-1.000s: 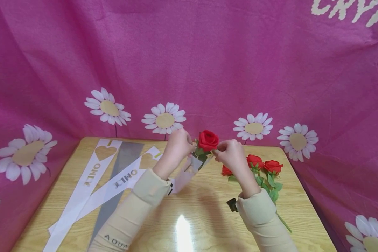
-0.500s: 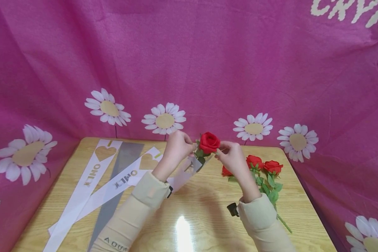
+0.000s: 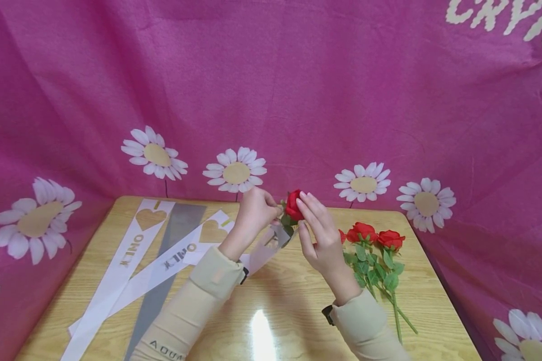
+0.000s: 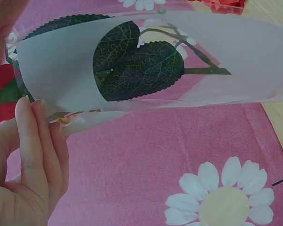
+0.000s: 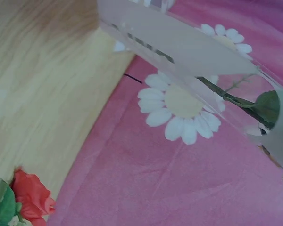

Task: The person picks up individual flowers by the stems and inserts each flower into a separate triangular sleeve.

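A red rose point(image 3: 293, 205) stands in a translucent flower sleeve point(image 3: 264, 249), raised above the table and tilted. My left hand point(image 3: 254, 213) pinches the sleeve's upper edge beside the bloom. In the left wrist view, the rose's dark green leaves point(image 4: 141, 70) show through the sleeve point(image 4: 61, 66), with my left hand point(image 4: 33, 160) at its edge. My right hand point(image 3: 319, 235) lays its extended fingers against the right side of the bloom. The right wrist view shows the sleeve point(image 5: 188, 47) and part of the stem, but not the right hand.
Several red roses point(image 3: 362, 232) with green stems lie on the right of the wooden table point(image 3: 298, 326). On the left, two white printed sleeves point(image 3: 133, 250) overlap a grey strip point(image 3: 182, 220). A pink cloth point(image 3: 271, 90) with printed daisies hangs behind.
My right hand has let go its pinch beside the bloom and straightened its fingers against the petals. The bloom has turned slightly left. The left hand keeps its place.
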`<state>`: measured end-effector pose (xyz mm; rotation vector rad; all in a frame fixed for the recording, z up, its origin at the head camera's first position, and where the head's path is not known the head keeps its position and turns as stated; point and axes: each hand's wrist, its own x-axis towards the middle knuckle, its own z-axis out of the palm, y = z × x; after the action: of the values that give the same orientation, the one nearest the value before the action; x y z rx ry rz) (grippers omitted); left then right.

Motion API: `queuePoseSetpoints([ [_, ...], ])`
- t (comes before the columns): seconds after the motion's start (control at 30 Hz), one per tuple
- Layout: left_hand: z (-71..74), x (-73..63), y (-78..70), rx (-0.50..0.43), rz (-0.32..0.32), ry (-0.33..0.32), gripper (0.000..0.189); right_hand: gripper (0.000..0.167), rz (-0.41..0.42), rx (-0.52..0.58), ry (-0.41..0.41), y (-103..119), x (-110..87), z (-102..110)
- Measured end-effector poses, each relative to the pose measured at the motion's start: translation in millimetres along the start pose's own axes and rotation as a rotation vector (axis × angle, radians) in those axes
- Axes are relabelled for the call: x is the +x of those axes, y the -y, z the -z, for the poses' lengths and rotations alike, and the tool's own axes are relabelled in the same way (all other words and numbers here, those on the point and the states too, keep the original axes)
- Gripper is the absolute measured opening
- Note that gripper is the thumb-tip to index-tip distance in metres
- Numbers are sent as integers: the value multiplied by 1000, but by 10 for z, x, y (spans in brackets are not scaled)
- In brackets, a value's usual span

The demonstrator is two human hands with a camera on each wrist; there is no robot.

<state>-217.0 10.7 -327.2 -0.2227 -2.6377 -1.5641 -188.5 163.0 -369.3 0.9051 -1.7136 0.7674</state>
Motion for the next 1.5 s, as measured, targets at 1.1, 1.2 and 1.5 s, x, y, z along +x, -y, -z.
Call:
queuePoseSetpoints([
  [1.1,-18,-76,-47,-77,-143,-86,7,41,-176,30,89,69,-335,-191],
  [1.2,-22,-84,-46,-71,-156,-88,6,40,-182,28,91,74,-335,-195],
  [1.5,-27,-101,-48,-13,-207,-119,6,30,-184,58,83,84,-342,-200],
])
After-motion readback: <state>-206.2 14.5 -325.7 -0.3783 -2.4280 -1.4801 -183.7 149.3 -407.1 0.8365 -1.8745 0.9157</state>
